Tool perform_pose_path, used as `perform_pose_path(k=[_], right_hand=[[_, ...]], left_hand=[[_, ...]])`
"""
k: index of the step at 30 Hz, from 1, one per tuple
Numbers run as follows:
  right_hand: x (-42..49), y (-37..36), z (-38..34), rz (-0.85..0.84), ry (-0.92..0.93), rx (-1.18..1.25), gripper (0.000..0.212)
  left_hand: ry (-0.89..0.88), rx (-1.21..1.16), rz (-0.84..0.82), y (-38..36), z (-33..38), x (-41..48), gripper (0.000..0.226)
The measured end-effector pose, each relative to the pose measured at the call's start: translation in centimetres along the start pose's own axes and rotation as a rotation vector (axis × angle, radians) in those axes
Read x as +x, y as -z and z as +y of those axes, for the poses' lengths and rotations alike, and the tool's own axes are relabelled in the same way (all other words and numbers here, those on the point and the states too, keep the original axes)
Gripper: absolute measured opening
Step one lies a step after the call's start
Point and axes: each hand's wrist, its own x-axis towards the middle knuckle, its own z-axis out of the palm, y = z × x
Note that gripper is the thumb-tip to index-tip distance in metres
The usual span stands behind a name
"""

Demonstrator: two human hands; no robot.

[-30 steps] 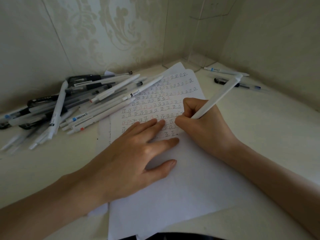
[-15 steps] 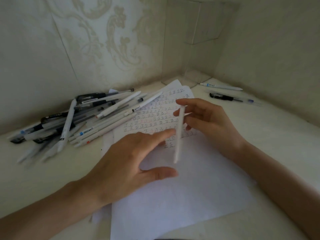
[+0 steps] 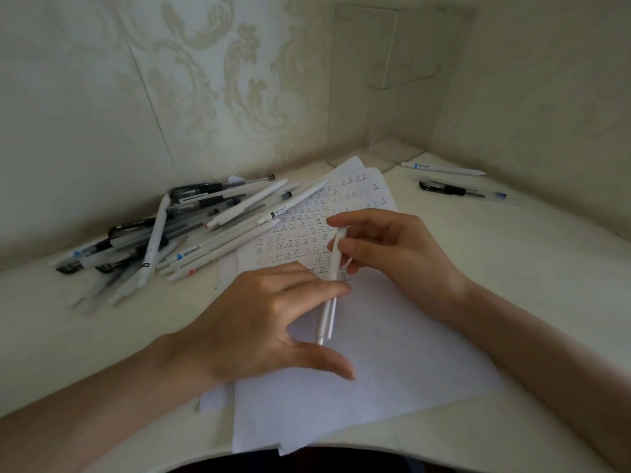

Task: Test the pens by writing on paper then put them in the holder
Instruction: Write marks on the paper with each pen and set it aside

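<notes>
Item: white pen (image 3: 333, 271), above paper (image 3: 392, 336), pinched near tip by right hand (image 3: 392, 254). Left hand (image 3: 266, 322) spread, forefinger across barrel. Clear holder (image 3: 355, 97) beyond paper's far edge. Recommended: retract tip, keep pinch firm, lower straight into holder.

Illum.: dim, diffuse, green-grey cast; source dir. cannot be told. Shadows: soft, low-contrast, on paper (image 3: 392, 336) under left hand (image 3: 259, 322). Distortion: wide-angle; bench (image 3: 512, 268) edge and wall (image 3: 85, 114) seams bow toward frame edges. Blur: pen pile (image 3: 191, 233) smeared at left end; left thumb tip soft. Centre approx. sharp.
</notes>
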Motion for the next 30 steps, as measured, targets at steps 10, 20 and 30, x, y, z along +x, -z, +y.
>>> perform_pose_path(k=[10,20,30], right_hand=[[0.1,0.1,-0.1,-0.033,0.008,-0.034,0.035],[1.2,2.8,0.4,0.126,0.059,-0.205,0.035],[2.5,11.7,1.8,0.608,-0.026,-1.038,0.037]], left_hand=[[-0.081,0.199,-0.008,0.4,-1.1,0.3,0.054],[0.423,0.506,0.149,3.7,-7.8,0.5,0.037],[0.209,0.144,-0.203,-0.7,-2.0,3.0,0.059]])
